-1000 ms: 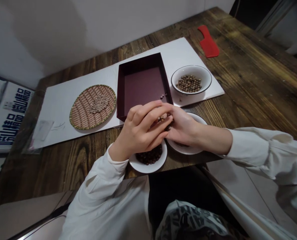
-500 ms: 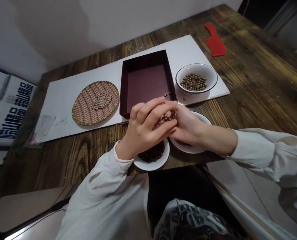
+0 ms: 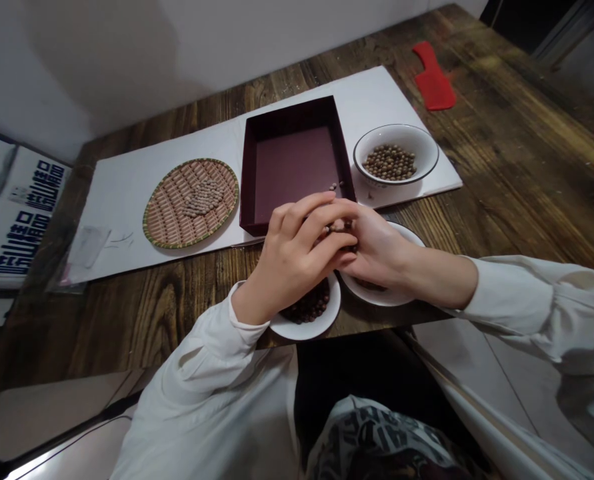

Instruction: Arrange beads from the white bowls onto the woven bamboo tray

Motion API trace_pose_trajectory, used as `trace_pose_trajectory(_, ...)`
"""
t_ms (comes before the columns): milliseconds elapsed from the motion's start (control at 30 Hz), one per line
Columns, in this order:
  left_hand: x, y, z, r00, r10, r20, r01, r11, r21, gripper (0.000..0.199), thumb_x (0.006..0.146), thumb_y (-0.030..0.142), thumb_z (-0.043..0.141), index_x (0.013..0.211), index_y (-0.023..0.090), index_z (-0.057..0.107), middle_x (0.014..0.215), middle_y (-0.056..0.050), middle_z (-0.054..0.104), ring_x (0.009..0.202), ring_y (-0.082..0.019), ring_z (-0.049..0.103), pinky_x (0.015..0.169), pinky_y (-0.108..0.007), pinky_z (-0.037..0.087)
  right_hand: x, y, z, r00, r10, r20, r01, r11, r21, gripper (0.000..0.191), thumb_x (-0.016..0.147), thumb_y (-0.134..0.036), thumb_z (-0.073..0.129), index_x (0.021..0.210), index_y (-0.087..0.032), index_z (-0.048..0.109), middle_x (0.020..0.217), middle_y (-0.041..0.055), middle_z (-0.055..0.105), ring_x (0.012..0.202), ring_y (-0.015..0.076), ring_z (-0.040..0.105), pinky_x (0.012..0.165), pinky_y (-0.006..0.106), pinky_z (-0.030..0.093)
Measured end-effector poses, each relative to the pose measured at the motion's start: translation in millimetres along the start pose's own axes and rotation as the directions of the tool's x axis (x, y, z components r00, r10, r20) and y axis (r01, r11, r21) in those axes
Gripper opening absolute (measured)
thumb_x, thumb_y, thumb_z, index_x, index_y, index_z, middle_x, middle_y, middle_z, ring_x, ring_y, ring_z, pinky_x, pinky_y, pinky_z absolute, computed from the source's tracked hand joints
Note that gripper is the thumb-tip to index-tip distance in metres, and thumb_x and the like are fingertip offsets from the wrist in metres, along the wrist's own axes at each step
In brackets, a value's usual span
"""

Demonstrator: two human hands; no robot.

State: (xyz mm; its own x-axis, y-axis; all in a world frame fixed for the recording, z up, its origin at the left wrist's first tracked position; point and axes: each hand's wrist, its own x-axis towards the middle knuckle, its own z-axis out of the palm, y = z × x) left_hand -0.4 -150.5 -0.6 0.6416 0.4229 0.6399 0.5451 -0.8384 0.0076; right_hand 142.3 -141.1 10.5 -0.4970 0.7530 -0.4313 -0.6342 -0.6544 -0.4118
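Observation:
Between my two hands lie several small round brown beads, partly hidden by the fingers. My right hand is cupped, with the beads resting in it. Curved over the top, my left hand presses its bent fingers against the beads and the right fingers. Below the left hand stands a white bowl of dark beads. A second white bowl sits under the right hand, its contents mostly covered. Just beyond the fingertips is the near edge of a dark maroon box, where a few loose beads lie in the corner.
A round woven tray with a patch of pale beads lies left on a white board. At right stands a white bowl of brown beads. A red comb-like scraper lies farther back on the wooden table.
My hands stay together over the bowls, while the left fingers shift slightly and the beads between the palms have moved, with fewer showing. The whole view has shifted a little.

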Motion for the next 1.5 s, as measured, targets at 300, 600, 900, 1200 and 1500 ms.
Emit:
trace_pose_trajectory(300, -1.1, -2.3, 2.1, 0.998, -0.054, 0.042, 0.057, 0.996, -0.072, 0.012, 0.094, 0.034, 0.058, 0.095, 0.026, 0.068, 0.121, -0.003, 0.063, 0.123, -0.024, 0.051, 0.103, -0.044, 0.041, -1.5, -0.6, 4.8, 0.993, 0.023, -0.120, -0.015, 0.998, 0.067, 0.034, 0.097, -0.025, 0.042, 0.065, -0.017, 0.049, 0.053, -0.0019, 0.048, 0.042, 0.0066, 0.036, 0.037, 0.017, 0.026)
trace_pose_trajectory(600, -2.0, -6.1, -5.3, 0.975, -0.215, -0.062, 0.204, 0.968, -0.144, 0.017, 0.096, 0.040, 0.053, 0.100, 0.027, 0.063, 0.108, -0.004, 0.065, 0.109, -0.022, 0.059, 0.094, -0.043, 0.051, -0.4, -2.2, 2.9, 0.998, 0.053, -0.040, -0.046, 0.988, 0.145, 0.032, 0.100, -0.028, 0.040, 0.069, -0.019, 0.044, 0.052, -0.0040, 0.043, 0.044, 0.0086, 0.039, 0.041, 0.019, 0.032)
trace_pose_trajectory(900, -3.7, -13.3, -3.8, 0.953, -0.299, -0.049, 0.288, 0.943, -0.167, 0.020, 0.098, 0.044, 0.049, 0.102, 0.028, 0.061, 0.106, -0.003, 0.065, 0.102, -0.019, 0.062, 0.088, -0.040, 0.054, 0.1, -1.4, 0.0, 0.999, 0.048, 0.008, -0.049, 0.996, 0.068, 0.043, 0.100, -0.036, 0.043, 0.062, -0.020, 0.035, 0.048, -0.0050, 0.035, 0.043, 0.0082, 0.038, 0.044, 0.019, 0.033)
trace_pose_trajectory(1200, -1.9, -35.3, -35.8, 0.911, -0.374, 0.174, 0.410, 0.768, -0.493, 0.029, 0.089, 0.052, 0.062, 0.096, 0.024, 0.067, 0.072, 0.002, 0.061, 0.061, -0.010, 0.058, 0.051, -0.024, 0.045, -3.6, -1.1, -2.9, 0.990, 0.071, 0.119, -0.081, 0.993, 0.081, 0.050, 0.103, -0.031, 0.036, 0.057, -0.020, 0.017, 0.044, -0.0049, 0.024, 0.041, 0.0081, 0.021, 0.041, 0.020, 0.021)
trace_pose_trajectory(1500, 10.7, -44.5, -63.0, 0.694, -0.232, 0.681, 0.692, 0.476, -0.543, 0.017, 0.080, 0.037, 0.075, 0.084, 0.020, 0.071, 0.052, 0.005, 0.048, 0.048, -0.007, 0.042, 0.044, -0.021, 0.032, -6.0, -2.6, -3.1, 0.987, 0.080, 0.141, -0.090, 0.993, 0.071, 0.053, 0.103, -0.032, 0.034, 0.056, -0.021, 0.012, 0.044, -0.0057, 0.015, 0.040, 0.0089, 0.014, 0.038, 0.022, 0.019)
